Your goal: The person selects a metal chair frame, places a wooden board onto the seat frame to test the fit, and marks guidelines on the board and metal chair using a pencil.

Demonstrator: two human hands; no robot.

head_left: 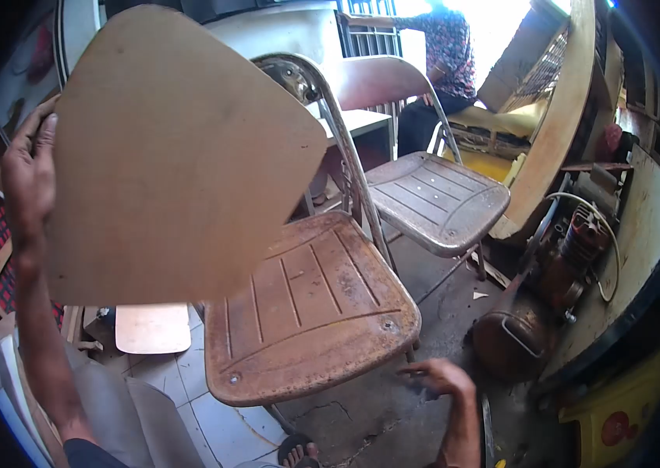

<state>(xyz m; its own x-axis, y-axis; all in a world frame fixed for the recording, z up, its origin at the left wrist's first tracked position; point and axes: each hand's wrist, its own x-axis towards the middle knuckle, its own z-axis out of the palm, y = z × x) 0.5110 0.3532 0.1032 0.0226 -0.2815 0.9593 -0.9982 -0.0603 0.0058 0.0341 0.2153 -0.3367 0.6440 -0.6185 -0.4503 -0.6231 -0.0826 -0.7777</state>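
Observation:
My left hand (31, 168) grips the left edge of a thin plywood panel (182, 156) with rounded corners, raised in front of me. The panel covers part of a metal folding chair with a rusty brown seat (310, 304), so I cannot tell whether the two touch. Below the front right corner of that seat is my right hand (441, 377), its index finger stretched out and the other fingers somewhat blurred. Nothing shows in it. Farther back stands a second folding chair with a greyer ribbed seat (439, 199).
A rusty air compressor (521, 331) with a pale hose is on the floor at right, near a yellow plastic stool (619, 413). Another light board (153, 327) lies at lower left. A person in a patterned top (448, 51) is at the back, beside stacked wooden furniture parts (556, 132).

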